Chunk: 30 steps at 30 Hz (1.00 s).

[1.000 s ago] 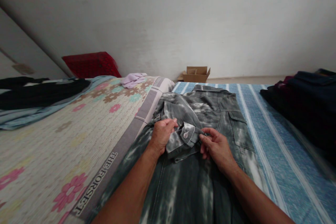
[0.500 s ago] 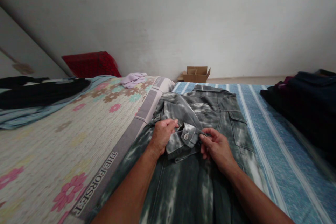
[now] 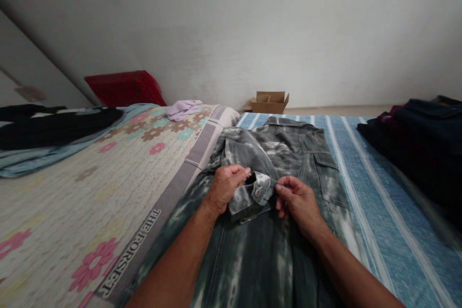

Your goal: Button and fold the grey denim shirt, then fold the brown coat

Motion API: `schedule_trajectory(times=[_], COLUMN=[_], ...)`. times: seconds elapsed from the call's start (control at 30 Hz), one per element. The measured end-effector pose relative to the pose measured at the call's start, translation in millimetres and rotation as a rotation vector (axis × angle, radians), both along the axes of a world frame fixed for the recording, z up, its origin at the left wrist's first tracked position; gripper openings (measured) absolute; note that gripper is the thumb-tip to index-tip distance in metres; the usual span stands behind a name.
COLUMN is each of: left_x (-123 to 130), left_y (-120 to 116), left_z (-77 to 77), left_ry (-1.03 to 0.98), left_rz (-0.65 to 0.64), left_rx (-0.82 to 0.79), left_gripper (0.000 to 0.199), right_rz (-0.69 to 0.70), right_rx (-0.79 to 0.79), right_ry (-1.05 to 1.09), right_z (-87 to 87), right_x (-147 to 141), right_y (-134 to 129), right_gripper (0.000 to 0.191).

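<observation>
A grey and white tie-dyed denim jacket (image 3: 285,139) lies spread before me, its collar at the far end. One sleeve is folded across it, and the buttoned cuff (image 3: 260,191) is raised in the middle. My left hand (image 3: 225,187) pinches the left edge of the cuff between thumb and fingers. At the cuff's other side, my right hand (image 3: 296,199) grips the edge of the cloth. A metal button shows on the cuff between both hands. The fingertips partly cover the cloth they hold. A flapped pocket (image 3: 332,178) lies to the right.
The jacket lies across a flowered bedcover (image 3: 119,178) and a blue striped sheet (image 3: 364,178). Dark folded clothes (image 3: 422,144) are piled at right, black clothing (image 3: 61,127) at left. A lilac cloth (image 3: 183,109), a red box-like object (image 3: 124,87) and an open carton (image 3: 270,102) are near the wall.
My left hand has shifted slightly to the right and up along the cuff edge. The cuff and its button have tilted a little. My right hand has barely moved.
</observation>
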<state>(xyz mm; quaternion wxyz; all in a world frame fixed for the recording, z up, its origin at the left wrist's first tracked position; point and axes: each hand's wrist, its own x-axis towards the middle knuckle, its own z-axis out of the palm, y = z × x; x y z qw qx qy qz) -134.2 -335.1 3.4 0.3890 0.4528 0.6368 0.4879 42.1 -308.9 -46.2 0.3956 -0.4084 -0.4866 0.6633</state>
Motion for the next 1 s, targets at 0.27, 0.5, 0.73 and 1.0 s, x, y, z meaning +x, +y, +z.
schedule_trajectory(times=[0.27,0.5,0.73,1.0], left_x=[-3,-5,-9,-14], left_y=[-3,-2,2,2], left_z=[2.3,0.9,-4.3,-2.4], left_ry=[-0.056,-0.123,0.105,0.202], left_rz=[-0.108,-0.021,0.007,-0.112], left_rx=[0.004,0.056,0.149,0.059], left_gripper=[0.031,0.026,0.025,0.024], right_rz=[-0.019,-0.025,-0.029,-0.037], right_rx=[-0.021,-0.022,-0.029,-0.037], right_ry=[0.051,0.074,0.094,0.114], right_z=[0.7,-1.0,-0.5,-0.8], right_x=[0,1,3,2], right_y=[0,1,0,-1], right_gripper=[0.035,0.037,0.038,0.038])
